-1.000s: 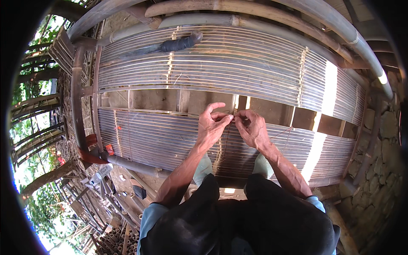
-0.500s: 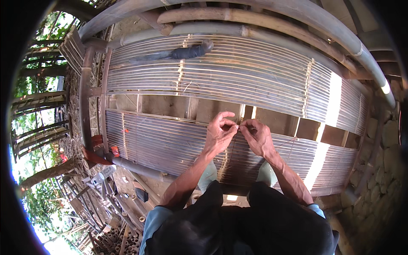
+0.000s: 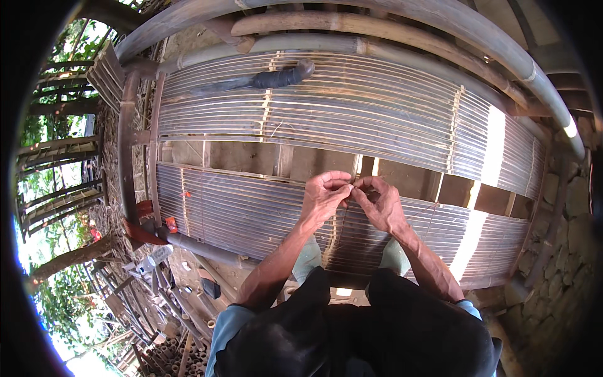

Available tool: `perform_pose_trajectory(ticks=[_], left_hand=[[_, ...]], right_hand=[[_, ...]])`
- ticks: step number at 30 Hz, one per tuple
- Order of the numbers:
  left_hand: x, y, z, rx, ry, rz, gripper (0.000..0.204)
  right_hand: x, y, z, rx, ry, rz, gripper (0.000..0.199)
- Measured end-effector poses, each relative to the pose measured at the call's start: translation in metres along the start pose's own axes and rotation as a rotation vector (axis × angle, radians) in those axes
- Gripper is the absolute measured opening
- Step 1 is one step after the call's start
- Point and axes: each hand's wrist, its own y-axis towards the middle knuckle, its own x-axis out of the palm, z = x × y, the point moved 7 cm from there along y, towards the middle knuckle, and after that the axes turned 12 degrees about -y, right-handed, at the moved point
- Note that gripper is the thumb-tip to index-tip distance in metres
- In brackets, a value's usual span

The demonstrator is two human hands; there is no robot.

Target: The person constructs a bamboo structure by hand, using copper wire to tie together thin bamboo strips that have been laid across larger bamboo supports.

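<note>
My left hand (image 3: 322,200) and my right hand (image 3: 378,204) meet thumb to fingertip over the inner edge of the nearer slatted panel (image 3: 239,201). Both are closed in a pinch; what lies between the fingertips is too small to make out. This panel is made of thin, dark strips laid side by side, with lighter cross ties (image 3: 331,237) below my hands. Across an open gap lies the farther slatted panel (image 3: 352,107) of the same make. On it rests a long tool with a dark wrapped grip (image 3: 276,78), perhaps a large knife.
Thick bamboo poles (image 3: 402,47) run along the far side. A bamboo post (image 3: 129,144) stands at the left, with a red cloth (image 3: 143,232) near its foot. Cut bamboo pieces (image 3: 166,355) lie at lower left. A stone wall (image 3: 562,245) is at the right.
My left fingers have curled in, with the raised index finger lowered toward the right fingertips. Both hands stay at nearly the same spot over the panel edge.
</note>
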Motion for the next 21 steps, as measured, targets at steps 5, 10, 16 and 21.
perform_pose_trajectory(ticks=[5, 10, 16, 21], left_hand=[[0.001, -0.002, -0.004, -0.024, 0.009, 0.008, 0.028], [0.002, -0.006, -0.006, -0.037, 0.022, 0.112, 0.026], [-0.002, -0.002, -0.016, -0.072, 0.142, 0.051, 0.017], [-0.004, -0.005, -0.009, 0.0, 0.193, 0.133, 0.016]], right_hand=[[-0.007, -0.001, -0.006, 0.006, -0.076, 0.03, 0.012], [-0.009, -0.006, -0.005, -0.048, -0.092, 0.114, 0.012], [-0.013, -0.006, -0.008, -0.152, -0.05, 0.154, 0.014], [-0.012, -0.009, -0.004, -0.137, -0.054, 0.148, 0.015]])
